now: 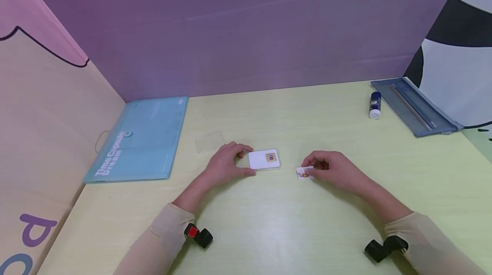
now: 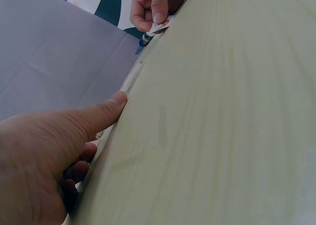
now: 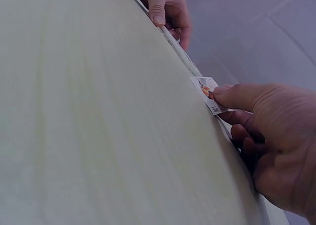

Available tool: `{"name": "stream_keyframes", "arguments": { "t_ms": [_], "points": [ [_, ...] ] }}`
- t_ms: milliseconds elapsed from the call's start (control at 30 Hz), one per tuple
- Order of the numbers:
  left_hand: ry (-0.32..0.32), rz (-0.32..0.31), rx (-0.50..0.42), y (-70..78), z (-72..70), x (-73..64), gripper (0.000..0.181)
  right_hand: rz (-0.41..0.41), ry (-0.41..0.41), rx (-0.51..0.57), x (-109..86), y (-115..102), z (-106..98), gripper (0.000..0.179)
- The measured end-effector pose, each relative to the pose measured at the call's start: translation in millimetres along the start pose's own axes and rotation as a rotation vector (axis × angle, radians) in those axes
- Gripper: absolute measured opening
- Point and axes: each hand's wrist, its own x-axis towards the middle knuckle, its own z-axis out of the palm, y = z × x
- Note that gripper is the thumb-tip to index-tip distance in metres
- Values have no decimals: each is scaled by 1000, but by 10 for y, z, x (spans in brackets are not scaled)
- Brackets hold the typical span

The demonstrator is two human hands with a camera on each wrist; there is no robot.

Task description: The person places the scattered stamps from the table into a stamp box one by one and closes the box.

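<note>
A thin, white rectangular case [image 1: 259, 160] lies flat on the table, with a small tan stamp [image 1: 270, 157] at its right end. My left hand [image 1: 229, 165] grips the case's left end, thumb at the near edge and fingers at the far edge. In the left wrist view, that thumb [image 2: 106, 111] touches the side of the case. To the right, my right hand [image 1: 333, 170] pinches a small white stamp [image 3: 205, 93] with an orange and black picture between thumb and fingers. The thumb covers part of the picture.
A clear plastic lid [image 1: 209, 142] lies behind my left hand. At the left is a blue document folder [image 1: 153, 138] with a string button. A glue stick [image 1: 375, 105] stands at the back right beside a grey-blue zip pouch [image 1: 413, 106]. A purple wall [image 1: 246, 31] borders the table's back.
</note>
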Motion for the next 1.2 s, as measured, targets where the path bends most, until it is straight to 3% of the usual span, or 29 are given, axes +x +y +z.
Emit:
{"name": "stream_keyframes", "arguments": {
  "t_ms": [867, 1200],
  "points": [
    [8, 19, 5, 18, -15, -13, 62, 8, 79, 34, 27, -41, 41, 15],
    [-2, 17, 16, 0, -14, -11, 63, -8, 170, 77, 66, -50, 93, 14]
  ]
}}
